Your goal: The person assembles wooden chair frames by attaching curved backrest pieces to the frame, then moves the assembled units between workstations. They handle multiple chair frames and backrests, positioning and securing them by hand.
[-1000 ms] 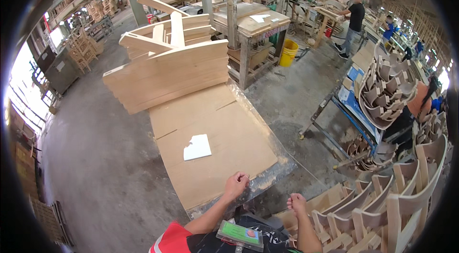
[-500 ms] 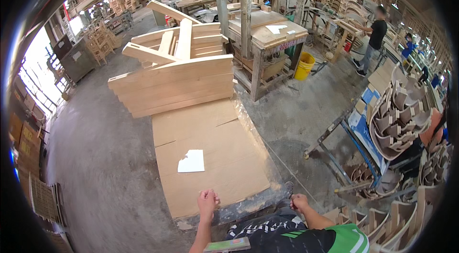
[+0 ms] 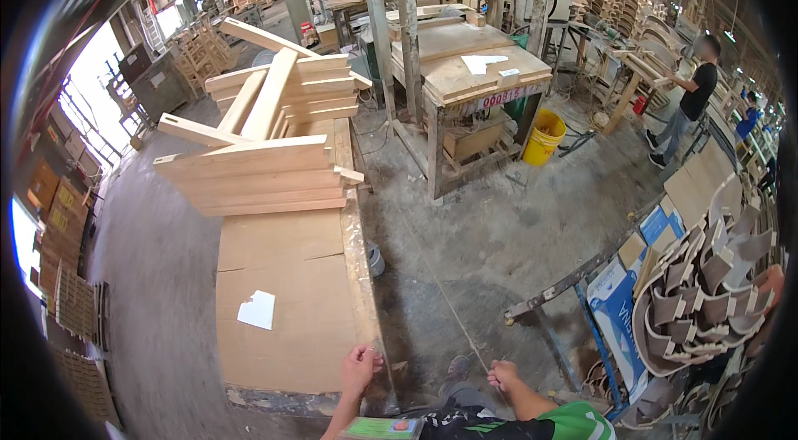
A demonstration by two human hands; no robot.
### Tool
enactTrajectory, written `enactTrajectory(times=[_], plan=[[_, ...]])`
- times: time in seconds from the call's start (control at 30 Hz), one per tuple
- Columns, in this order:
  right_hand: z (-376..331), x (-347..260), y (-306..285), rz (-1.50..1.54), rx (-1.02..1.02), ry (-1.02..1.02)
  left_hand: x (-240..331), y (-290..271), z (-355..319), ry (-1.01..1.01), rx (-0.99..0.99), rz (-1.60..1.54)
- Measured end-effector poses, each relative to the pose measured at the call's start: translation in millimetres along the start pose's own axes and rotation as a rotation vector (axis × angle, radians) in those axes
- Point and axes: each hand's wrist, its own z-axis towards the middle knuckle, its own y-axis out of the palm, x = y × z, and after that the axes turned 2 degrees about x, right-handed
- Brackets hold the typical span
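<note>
- One view only: a head-worn fisheye camera, set high above the floor (image 3: 490,232) and looking steeply down and forward.
- The lower edge shows the wearer's own left hand (image 3: 359,367) and right hand (image 3: 502,375), near the lens.
- The cardboard sheet (image 3: 287,307) lies just ahead; the lumber stack (image 3: 266,149) and workbench (image 3: 465,74) stand farther off, toward the top.
- Straight edges bend near the rim, and a dark circular border closes the picture.
- There is no second view, so no shared area.

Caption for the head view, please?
Left hand on the near corner of a cardboard-topped table; right hand clenched above the concrete floor.
</note>
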Motion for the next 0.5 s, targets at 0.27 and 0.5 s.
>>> enactTrajectory(times=[0.27, 0.5], plan=[[31, -37, -108, 0.029, -0.009, 0.033, 18, 123, 32, 0.021, -0.073, -0.024], [40, -97, -94, -0.059, -0.069, -0.016, 46, 172, 99, 0.171, 0.010, -0.045]])
